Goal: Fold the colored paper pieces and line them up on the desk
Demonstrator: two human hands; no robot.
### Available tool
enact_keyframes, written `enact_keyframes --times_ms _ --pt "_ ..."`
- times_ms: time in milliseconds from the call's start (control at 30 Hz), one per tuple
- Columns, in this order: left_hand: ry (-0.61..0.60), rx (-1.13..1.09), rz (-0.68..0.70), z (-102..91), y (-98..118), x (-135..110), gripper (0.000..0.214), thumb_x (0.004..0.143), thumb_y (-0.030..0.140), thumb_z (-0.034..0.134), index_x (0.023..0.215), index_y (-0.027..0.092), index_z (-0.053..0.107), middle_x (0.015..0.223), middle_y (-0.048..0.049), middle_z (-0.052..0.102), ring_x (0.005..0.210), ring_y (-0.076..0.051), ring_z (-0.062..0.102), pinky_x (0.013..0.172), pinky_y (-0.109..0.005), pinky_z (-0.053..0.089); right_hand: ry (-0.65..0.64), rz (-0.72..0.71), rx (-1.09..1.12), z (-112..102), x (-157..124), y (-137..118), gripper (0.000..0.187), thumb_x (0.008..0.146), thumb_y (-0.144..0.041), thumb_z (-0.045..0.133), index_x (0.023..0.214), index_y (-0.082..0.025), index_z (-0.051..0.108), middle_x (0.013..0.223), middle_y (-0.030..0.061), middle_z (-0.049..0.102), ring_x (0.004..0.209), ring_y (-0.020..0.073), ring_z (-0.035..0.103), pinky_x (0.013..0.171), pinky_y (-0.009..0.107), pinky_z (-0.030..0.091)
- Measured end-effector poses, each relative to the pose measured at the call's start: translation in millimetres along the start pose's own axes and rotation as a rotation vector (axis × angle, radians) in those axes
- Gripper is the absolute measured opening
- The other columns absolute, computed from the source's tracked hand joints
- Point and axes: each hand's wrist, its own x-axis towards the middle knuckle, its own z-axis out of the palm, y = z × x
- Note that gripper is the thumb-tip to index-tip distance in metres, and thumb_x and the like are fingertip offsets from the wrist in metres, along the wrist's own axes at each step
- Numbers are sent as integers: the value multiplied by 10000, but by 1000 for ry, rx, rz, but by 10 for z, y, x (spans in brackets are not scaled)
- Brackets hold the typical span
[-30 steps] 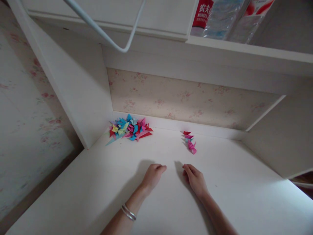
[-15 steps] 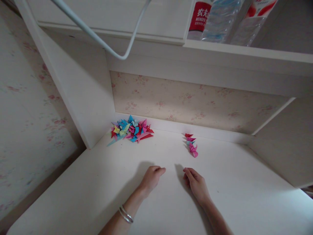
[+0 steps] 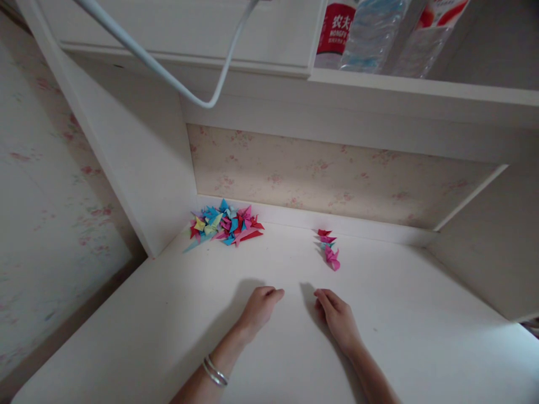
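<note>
My left hand (image 3: pixel 260 307) rests on the white desk (image 3: pixel 168 336), fingers curled loosely under, and nothing shows in it. Two thin bangles (image 3: pixel 214 371) circle that wrist. My right hand (image 3: pixel 338 318) lies a short gap to its right, fingers bent down onto the desk. A small reddish patch shows under its fingertips; I cannot make out what it is. Beyond the right hand, a short row of pink, red and teal folded paper pieces (image 3: pixel 329 249) lies toward the back. A heap of many-coloured folded paper pieces (image 3: pixel 223 221) sits in the back left corner.
A white side panel (image 3: pixel 138 168) walls the desk on the left, and floral wallpaper (image 3: pixel 328 174) backs it. Overhead, a shelf (image 3: pixel 421 90) carries water bottles (image 3: pixel 362 33), and a white tube (image 3: pixel 202 95) loops below the cabinet. Another panel (image 3: pixel 492 247) closes the right side.
Only the view has shifted slightly. Both hands stay in place on the desk, and the paper pieces have not moved.
</note>
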Motion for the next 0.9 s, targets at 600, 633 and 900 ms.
enact_keyframes --times_ms 600,633,900 --pt "11 37 37 -15 37 -18 368 787 417 518 546 204 338 474 75 251 484 -89 267 498 -267 150 -106 140 217 112 176 -303 380 795 -542 544 786 -172 631 607 -2 586 498 115 475 476 246 354" --pt "16 43 46 -15 33 -13 372 784 413 520 540 204 334 481 74 248 491 -89 268 499 -267 153 -152 139 230 155 247 -401 358 795 -520 544 796 -171 624 622 3 591 497 113 484 477 245 368" --pt "-33 38 27 -29 7 13 373 774 407 525 533 204 325 503 74 246 498 -84 252 498 -267 164 -360 -86 6 980 964 -1391 217 829 -366 505 946 -207 596 888 33 646 539 99 563 476 226 446"
